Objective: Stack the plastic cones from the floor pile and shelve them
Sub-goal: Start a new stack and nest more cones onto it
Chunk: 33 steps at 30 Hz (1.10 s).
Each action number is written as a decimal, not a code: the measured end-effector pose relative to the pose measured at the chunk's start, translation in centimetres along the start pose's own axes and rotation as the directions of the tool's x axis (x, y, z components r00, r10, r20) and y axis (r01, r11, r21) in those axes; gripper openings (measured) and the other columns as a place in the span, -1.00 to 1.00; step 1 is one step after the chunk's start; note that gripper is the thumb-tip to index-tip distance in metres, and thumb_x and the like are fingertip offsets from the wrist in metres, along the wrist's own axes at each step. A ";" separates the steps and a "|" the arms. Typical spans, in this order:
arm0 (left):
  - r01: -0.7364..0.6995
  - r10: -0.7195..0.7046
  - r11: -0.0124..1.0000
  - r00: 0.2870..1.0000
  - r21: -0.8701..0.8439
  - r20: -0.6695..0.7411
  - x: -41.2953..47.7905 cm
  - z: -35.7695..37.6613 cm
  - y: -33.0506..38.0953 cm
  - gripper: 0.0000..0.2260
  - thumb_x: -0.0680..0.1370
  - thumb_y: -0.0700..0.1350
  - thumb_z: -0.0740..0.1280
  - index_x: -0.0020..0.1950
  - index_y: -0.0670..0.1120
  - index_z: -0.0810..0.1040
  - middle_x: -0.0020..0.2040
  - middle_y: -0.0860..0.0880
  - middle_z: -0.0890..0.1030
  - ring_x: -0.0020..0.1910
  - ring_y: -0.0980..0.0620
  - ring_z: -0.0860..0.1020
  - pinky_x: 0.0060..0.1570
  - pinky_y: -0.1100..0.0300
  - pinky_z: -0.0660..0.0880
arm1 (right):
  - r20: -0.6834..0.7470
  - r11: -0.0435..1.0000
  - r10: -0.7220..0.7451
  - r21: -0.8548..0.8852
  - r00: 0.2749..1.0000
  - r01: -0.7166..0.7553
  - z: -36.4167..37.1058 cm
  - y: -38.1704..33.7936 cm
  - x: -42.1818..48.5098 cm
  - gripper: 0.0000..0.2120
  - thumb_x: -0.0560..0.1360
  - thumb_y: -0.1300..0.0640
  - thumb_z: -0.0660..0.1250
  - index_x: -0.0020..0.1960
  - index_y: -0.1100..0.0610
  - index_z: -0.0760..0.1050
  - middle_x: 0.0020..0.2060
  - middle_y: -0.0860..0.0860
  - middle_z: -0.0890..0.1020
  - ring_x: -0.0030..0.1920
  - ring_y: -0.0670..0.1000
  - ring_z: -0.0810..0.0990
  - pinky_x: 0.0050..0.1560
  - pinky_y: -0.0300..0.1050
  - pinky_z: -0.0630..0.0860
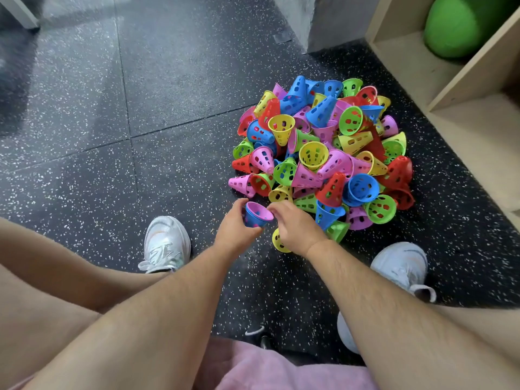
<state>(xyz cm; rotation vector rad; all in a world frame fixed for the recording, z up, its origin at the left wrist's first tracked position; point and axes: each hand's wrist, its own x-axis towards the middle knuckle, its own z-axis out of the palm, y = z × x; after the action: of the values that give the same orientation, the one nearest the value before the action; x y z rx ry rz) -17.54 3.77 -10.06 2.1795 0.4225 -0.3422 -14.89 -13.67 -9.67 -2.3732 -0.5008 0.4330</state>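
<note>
A heap of perforated plastic cones (323,153) in blue, pink, yellow, green and red lies on the dark speckled floor. My left hand (235,228) grips a blue cone (253,219) held mouth-up, with a pink cone (260,211) nested inside it. My right hand (295,226) hovers just to the right, its fingertips at the pink cone's rim. A yellow cone (277,240) lies on the floor, partly hidden under my right hand.
A light wooden shelf unit (461,88) stands to the right of the heap, with a green ball (461,26) in its upper compartment. My two white shoes (166,243) (402,263) flank my arms. A grey pillar base (329,21) rises behind the heap.
</note>
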 end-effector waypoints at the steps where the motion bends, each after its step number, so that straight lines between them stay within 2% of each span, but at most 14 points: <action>1: -0.004 0.004 1.000 1.000 0.018 0.017 -0.1 0.0 0.0 -0.34 0.43 -0.17 0.53 0.49 0.03 0.39 0.21 0.07 0.62 0.05 0.09 0.56 0.05 0.21 0.43 | -0.019 1.000 0.016 -0.026 1.000 -0.017 -0.3 0.2 -0.5 -0.73 0.59 0.25 0.16 0.24 0.09 0.47 0.13 0.01 0.52 0.09 0.09 0.52 0.12 0.08 0.47; 5: -0.017 0.007 0.993 0.996 0.120 0.085 -0.4 0.0 -0.3 -0.31 0.45 -0.17 0.52 0.53 0.03 0.35 0.30 0.07 0.58 0.11 0.13 0.51 0.09 0.24 0.37 | 0.009 0.974 -0.010 -0.226 1.000 0.011 -1.1 1.4 -2.6 -0.76 0.52 0.19 0.22 0.18 0.08 0.49 0.11 -0.03 0.51 0.17 0.03 0.46 0.20 0.04 0.45; 7: -0.021 0.007 0.991 0.994 0.135 0.106 -0.3 0.1 -0.5 -0.31 0.45 -0.19 0.51 0.53 0.01 0.34 0.33 0.04 0.58 0.14 0.12 0.52 0.11 0.22 0.41 | 0.049 0.957 0.007 -0.290 0.999 0.007 -1.0 1.9 -3.4 -0.71 0.53 0.13 0.24 0.24 0.03 0.47 0.16 -0.08 0.50 0.21 0.00 0.43 0.27 0.02 0.43; 11: -0.016 -0.001 0.991 0.991 0.130 0.131 -0.4 0.4 -0.4 -0.30 0.45 -0.22 0.50 0.54 0.01 0.33 0.33 0.03 0.58 0.16 0.10 0.54 0.17 0.16 0.49 | 0.146 0.927 0.096 -0.372 0.985 -0.035 -0.4 2.2 -3.3 -0.51 0.56 0.00 0.30 0.46 -0.03 0.31 0.31 -0.06 0.43 0.32 0.03 0.39 0.35 0.01 0.38; 15: -0.015 -0.002 0.991 0.992 0.137 0.124 -0.5 0.7 -0.4 -0.29 0.43 -0.21 0.51 0.53 0.01 0.33 0.32 0.04 0.58 0.15 0.10 0.55 0.15 0.16 0.51 | 0.211 0.898 0.169 -0.435 0.963 -0.062 0.7 2.0 -2.1 -0.45 0.55 -0.03 0.33 0.50 -0.04 0.26 0.30 0.02 0.43 0.31 0.09 0.39 0.33 0.03 0.38; 17: -0.017 0.001 0.991 0.992 0.134 0.124 -0.7 0.7 -0.4 -0.31 0.44 -0.22 0.50 0.53 -0.01 0.34 0.30 0.04 0.58 0.13 0.10 0.54 0.14 0.15 0.52 | 0.228 0.876 0.208 -0.476 0.951 -0.078 1.5 1.8 -1.6 -0.51 0.55 -0.01 0.34 0.44 -0.01 0.31 0.27 0.06 0.44 0.28 0.12 0.40 0.26 0.04 0.40; 20: -0.002 -0.010 0.994 0.994 0.110 0.113 -0.8 0.6 -0.5 -0.33 0.43 -0.22 0.50 0.50 0.01 0.35 0.28 0.04 0.58 0.14 0.06 0.58 0.15 0.04 0.58 | 0.189 0.852 0.270 -0.505 0.944 -0.142 2.6 1.6 -1.2 -0.58 0.54 0.14 0.36 0.36 0.04 0.33 0.22 0.12 0.46 0.24 0.16 0.43 0.17 0.03 0.44; 22: 0.019 -0.028 0.996 0.994 0.091 0.104 -0.7 0.5 -0.7 -0.34 0.43 -0.22 0.50 0.48 0.02 0.36 0.25 0.06 0.58 0.13 0.06 0.58 0.10 0.10 0.55 | 0.164 0.852 0.287 -0.494 0.944 -0.173 3.0 1.6 -1.1 -0.60 0.53 0.19 0.36 0.31 0.06 0.31 0.20 0.13 0.48 0.21 0.17 0.44 0.10 0.03 0.45; 24: 0.044 -0.050 0.996 0.995 0.072 0.090 -0.6 0.4 -1.0 -0.35 0.43 -0.22 0.52 0.46 0.02 0.37 0.22 0.06 0.59 0.10 0.06 0.58 0.04 0.17 0.48 | 0.139 0.869 0.289 -0.454 0.947 -0.198 3.0 1.8 -0.9 -0.60 0.52 0.17 0.37 0.29 0.08 0.30 0.18 0.12 0.49 0.19 0.16 0.45 0.09 0.04 0.47; 26: 0.066 -0.071 0.995 0.995 0.072 0.065 -0.5 0.2 -1.2 -0.37 0.42 -0.20 0.53 0.43 0.03 0.38 0.19 0.06 0.60 0.06 0.05 0.59 -0.02 0.16 0.49 | 0.092 0.898 0.296 -0.367 0.951 -0.244 2.7 2.1 -0.7 -0.56 0.51 0.08 0.40 0.31 0.08 0.30 0.20 0.09 0.49 0.20 0.15 0.46 0.14 0.05 0.48; 29: 0.099 -0.101 0.994 0.994 0.049 0.041 -0.3 0.2 -1.3 -0.38 0.42 -0.22 0.50 0.42 0.01 0.38 0.15 0.04 0.59 0.04 0.01 0.58 -0.04 0.15 0.49 | 0.013 0.937 0.342 -0.075 0.940 -0.340 1.5 2.2 -0.4 -0.47 0.51 0.03 0.39 0.41 0.05 0.29 0.29 0.03 0.43 0.26 0.10 0.45 0.25 0.04 0.45; 33: 0.107 -0.107 0.994 0.994 0.011 0.033 -0.2 0.3 -1.2 -0.41 0.41 -0.25 0.49 0.40 -0.01 0.40 0.13 0.04 0.60 0.09 0.02 0.59 0.01 0.20 0.43 | -0.100 0.882 0.398 0.313 0.912 -0.351 -0.3 0.8 0.7 -0.38 0.46 0.08 0.42 0.48 -0.11 0.33 0.25 -0.02 0.38 0.21 0.00 0.47 0.10 -0.20 0.37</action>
<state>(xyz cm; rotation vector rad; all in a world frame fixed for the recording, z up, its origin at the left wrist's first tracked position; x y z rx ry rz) -18.23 4.20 -11.05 2.1621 0.5216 -0.4400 -13.99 -14.12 -10.11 -2.1896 0.1040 0.4452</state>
